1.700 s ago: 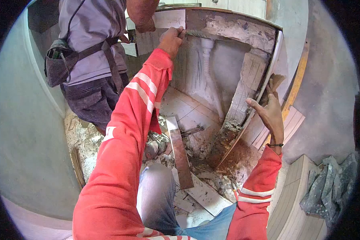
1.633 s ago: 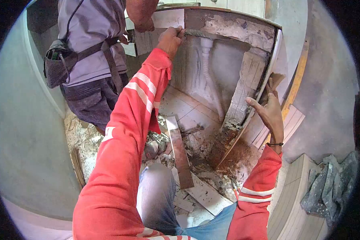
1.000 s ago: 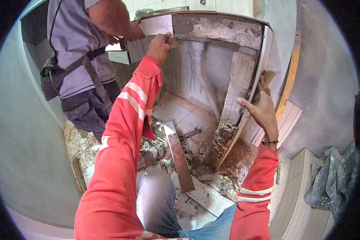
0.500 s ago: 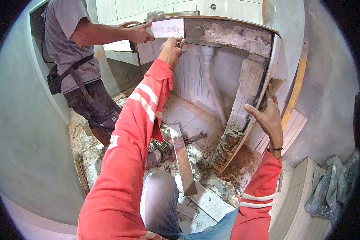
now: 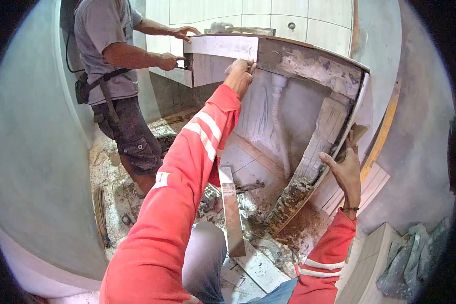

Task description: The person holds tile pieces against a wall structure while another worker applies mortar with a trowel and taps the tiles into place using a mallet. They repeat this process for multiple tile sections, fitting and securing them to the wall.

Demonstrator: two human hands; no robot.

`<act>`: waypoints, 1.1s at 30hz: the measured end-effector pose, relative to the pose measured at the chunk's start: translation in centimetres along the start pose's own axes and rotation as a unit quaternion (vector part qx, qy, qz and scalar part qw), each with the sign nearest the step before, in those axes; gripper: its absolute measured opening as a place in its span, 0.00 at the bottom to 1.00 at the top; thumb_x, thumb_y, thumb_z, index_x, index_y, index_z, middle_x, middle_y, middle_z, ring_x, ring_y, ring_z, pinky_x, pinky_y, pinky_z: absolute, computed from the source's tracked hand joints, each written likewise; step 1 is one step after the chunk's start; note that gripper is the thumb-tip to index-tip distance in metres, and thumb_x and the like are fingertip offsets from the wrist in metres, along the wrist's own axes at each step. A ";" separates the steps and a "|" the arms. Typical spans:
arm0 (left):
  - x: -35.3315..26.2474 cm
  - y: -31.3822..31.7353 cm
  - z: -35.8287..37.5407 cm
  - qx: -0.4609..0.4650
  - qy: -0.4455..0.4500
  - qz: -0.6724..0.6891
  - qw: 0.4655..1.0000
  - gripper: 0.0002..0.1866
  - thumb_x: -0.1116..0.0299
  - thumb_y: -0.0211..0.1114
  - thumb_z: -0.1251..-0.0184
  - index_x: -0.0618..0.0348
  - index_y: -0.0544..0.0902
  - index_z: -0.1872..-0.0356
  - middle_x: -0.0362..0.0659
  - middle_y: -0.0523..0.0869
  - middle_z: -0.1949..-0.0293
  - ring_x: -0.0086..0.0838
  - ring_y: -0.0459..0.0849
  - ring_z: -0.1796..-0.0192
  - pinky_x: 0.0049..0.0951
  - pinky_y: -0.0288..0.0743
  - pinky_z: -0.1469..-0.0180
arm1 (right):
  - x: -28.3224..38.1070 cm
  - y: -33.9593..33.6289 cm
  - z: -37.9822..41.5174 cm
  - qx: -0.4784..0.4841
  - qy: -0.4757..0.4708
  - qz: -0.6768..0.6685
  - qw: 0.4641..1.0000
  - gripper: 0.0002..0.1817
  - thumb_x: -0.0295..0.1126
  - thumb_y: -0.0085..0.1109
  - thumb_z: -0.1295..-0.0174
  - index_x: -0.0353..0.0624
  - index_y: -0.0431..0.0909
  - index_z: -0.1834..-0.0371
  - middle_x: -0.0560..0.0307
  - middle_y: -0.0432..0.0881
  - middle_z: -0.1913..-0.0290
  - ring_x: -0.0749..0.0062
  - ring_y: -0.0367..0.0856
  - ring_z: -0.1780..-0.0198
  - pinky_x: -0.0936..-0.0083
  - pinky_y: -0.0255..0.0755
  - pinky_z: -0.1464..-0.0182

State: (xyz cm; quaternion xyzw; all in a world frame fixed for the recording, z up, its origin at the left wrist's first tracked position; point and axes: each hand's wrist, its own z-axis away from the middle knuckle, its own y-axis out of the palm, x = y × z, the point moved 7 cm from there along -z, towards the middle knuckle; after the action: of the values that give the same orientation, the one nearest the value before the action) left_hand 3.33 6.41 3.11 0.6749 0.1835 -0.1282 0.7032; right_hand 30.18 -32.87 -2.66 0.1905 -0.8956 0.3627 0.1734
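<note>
A white tile strip [image 5: 223, 46] lies along the counter's front face. My left hand [image 5: 240, 75] is closed at its lower right corner, the fingertips pinching the edge. To the right of that corner, the counter's front [image 5: 314, 63] is rough, bare concrete. My right hand [image 5: 347, 175] rests against the outer side of the upright side panel [image 5: 361, 96], its thumb spread away from the fingers. Next to those fingertips is a brownish piece [image 5: 358, 133], perhaps wood. The fingers are partly hidden behind the panel's edge.
A co-worker [image 5: 106, 50] stands at left with both hands at the counter's far end. A drain pipe [image 5: 278, 111] hangs below the counter. A long tile strip [image 5: 232, 218] leans over rubble. A yellow level [image 5: 382, 126] and a dusty plastic sheet [image 5: 405, 263] are at right.
The view has shifted, so the counter sits further right and lower. The co-worker's nearer hand has moved off the tile strip to the counter's left end. My hands keep their places.
</note>
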 end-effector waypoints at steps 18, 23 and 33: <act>-1.5 -0.1 4.3 0.007 0.028 -0.009 1.000 0.04 0.90 0.64 0.35 0.74 0.82 0.62 0.54 0.88 0.61 0.37 0.90 0.68 0.26 0.92 0.68 | -0.5 0.7 0.0 -0.008 -0.003 0.016 1.000 0.52 0.52 0.80 0.48 0.31 0.67 0.25 0.33 0.70 0.26 0.42 0.68 0.26 0.58 0.63 0.25; -2.2 0.1 5.9 -0.006 0.042 -0.009 0.999 0.04 0.91 0.65 0.36 0.74 0.82 0.64 0.55 0.88 0.63 0.36 0.90 0.69 0.27 0.91 0.70 | -1.1 0.8 -0.1 -0.009 0.001 0.032 0.999 0.57 0.53 0.79 0.46 0.29 0.61 0.21 0.34 0.60 0.18 0.43 0.61 0.21 0.59 0.58 0.21; -2.2 0.0 5.7 -0.008 0.049 -0.011 0.999 0.04 0.91 0.65 0.37 0.76 0.81 0.64 0.56 0.88 0.62 0.38 0.90 0.67 0.30 0.92 0.70 | -1.2 0.9 -0.2 0.019 0.032 0.033 0.999 0.59 0.55 0.79 0.47 0.30 0.59 0.20 0.32 0.65 0.23 0.44 0.65 0.22 0.59 0.59 0.22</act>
State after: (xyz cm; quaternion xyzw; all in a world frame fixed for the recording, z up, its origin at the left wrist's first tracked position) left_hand 1.86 0.58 4.17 0.6725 0.2264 -0.1008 0.6974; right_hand 30.80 -31.84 -3.59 0.1526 -0.8882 0.3910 0.1867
